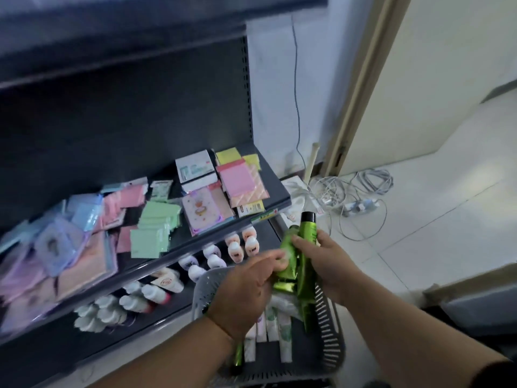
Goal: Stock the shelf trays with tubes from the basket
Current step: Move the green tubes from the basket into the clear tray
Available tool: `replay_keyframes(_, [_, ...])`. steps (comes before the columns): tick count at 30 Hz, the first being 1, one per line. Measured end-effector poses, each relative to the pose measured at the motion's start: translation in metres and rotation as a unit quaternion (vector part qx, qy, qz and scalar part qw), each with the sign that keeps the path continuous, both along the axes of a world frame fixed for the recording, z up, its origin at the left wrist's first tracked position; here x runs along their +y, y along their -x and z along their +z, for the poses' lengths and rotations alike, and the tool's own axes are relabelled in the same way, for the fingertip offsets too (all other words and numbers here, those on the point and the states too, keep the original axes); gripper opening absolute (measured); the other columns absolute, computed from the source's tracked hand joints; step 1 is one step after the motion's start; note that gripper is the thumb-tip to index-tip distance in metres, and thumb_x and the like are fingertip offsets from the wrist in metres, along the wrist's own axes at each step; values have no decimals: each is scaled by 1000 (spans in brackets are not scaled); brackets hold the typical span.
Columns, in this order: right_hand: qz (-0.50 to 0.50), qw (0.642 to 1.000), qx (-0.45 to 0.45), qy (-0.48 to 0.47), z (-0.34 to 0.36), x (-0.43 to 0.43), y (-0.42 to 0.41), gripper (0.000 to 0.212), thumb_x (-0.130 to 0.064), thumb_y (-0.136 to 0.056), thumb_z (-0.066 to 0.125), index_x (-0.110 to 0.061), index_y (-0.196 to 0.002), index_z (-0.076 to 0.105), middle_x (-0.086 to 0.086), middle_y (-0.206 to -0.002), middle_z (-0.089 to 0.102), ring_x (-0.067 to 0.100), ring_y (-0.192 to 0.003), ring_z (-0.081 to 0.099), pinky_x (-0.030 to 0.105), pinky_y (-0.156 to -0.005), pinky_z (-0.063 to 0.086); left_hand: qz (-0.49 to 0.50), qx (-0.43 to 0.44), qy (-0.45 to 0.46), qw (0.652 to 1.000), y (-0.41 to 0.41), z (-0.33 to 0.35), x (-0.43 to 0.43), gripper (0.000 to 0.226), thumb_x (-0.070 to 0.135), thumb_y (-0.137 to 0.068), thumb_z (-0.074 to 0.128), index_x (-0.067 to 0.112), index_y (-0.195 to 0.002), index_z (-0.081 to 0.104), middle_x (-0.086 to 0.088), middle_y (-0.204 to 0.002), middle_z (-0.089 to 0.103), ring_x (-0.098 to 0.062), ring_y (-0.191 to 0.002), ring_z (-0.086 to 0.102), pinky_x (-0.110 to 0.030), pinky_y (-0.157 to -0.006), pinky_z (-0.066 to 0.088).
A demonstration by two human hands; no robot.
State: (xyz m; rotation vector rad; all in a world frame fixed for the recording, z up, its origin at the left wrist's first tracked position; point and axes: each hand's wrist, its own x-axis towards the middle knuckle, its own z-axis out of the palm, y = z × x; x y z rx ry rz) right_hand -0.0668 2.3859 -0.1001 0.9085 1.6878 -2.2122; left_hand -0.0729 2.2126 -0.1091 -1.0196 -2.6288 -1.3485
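Note:
Two green tubes point(303, 261) with black caps stand upright above the grey slotted basket point(330, 343). My right hand point(327, 259) grips them from the right side. My left hand point(246, 289) reaches in from the left, its fingers touching the lower part of the nearer green tube; whether they grip it is blurred. Inside the basket lie several white and pale tubes point(272, 329), and one more green tube point(238, 355) shows below my left wrist. The basket sits in front of the lower shelf point(167, 312).
The lower shelf holds rows of white bottles point(212, 259). The upper shelf point(277, 189) carries pink, green and blue packets and small boxes. Cables and a power strip point(361, 205) lie on the tiled floor at right, near an open door point(419, 79).

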Motion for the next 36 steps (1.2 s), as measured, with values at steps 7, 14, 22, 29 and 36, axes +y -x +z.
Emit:
replay_keyframes(7, [34, 992, 117, 16, 108, -12, 16, 32, -4, -86, 68, -20, -112, 57, 10, -85, 67, 23, -66, 61, 30, -53, 50, 27, -105, 51, 993, -15, 108, -13, 42, 34, -78, 76, 35, -112, 51, 40, -134, 24, 22, -119, 32, 4, -91, 30])
replay_keyframes(14, [109, 977, 178, -28, 182, -59, 13, 31, -8, -84, 71, -22, -110, 60, 13, -93, 71, 22, -74, 62, 36, -67, 54, 210, -226, -91, 947, -18, 185, -38, 49, 28, -81, 75, 39, -118, 46, 16, -103, 62, 0, -91, 63, -14, -71, 52])
replay_keyframes(22, [167, 968, 187, -22, 241, -126, -2, 30, -16, -83, 75, -17, -109, 61, 7, -82, 71, 19, -62, 66, 32, -60, 54, 241, -219, -114, 939, -27, 235, -119, 32, 24, -83, 67, 31, -113, 59, 3, -100, 70, -17, -84, 70, -35, -72, 57])
replay_keyframes(29, [259, 951, 165, 21, 293, -218, -13, 26, 4, -86, 65, -1, -111, 60, 16, -97, 70, 17, -75, 71, 27, -59, 58, 323, -151, -108, 928, -42, 277, -245, 21, 17, -88, 65, 25, -107, 65, 4, -95, 73, -18, -78, 70, -37, -71, 58])
replay_keyframes(36, [292, 933, 201, -53, 328, -328, -26, 18, -11, -93, 61, -9, -110, 57, 17, -97, 69, 21, -65, 68, 32, -57, 57, 381, -52, -52, 922, -64, 317, -371, 21, 23, -89, 64, 27, -110, 64, 12, -93, 68, 6, -69, 61, -4, -54, 42])
